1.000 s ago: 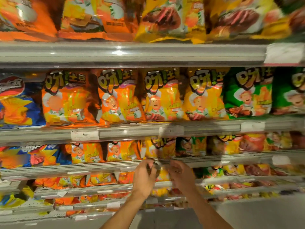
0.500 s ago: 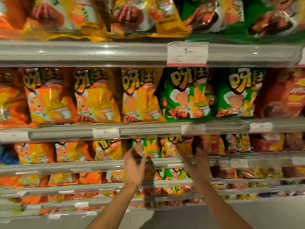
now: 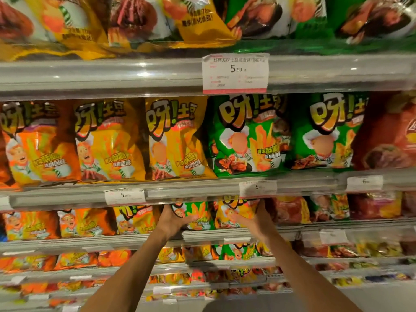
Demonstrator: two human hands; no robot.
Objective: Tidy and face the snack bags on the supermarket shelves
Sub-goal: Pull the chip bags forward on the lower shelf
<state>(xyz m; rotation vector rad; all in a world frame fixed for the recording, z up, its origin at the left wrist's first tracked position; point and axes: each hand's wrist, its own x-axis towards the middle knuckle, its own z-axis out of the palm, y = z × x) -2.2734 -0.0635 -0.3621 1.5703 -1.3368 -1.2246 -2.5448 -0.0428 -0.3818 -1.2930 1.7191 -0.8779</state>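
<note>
My left hand (image 3: 172,221) grips the glossy green snack bag (image 3: 198,213); my right hand (image 3: 258,219) grips the crinkled yellow snack bag (image 3: 234,212) just beside it.

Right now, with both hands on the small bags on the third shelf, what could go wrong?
1. The left hand grips the green bag and the right hand the yellow bag; squeezing may crush the chips.
2. The price tag hangs just above the hands; lifting a bag could knock it loose.
3. The bags stand packed close together; pulling one might tip its neighbours.

Tiered shelves (image 3: 94,76), upright snack bags (image 3: 177,140) in rows.
</note>
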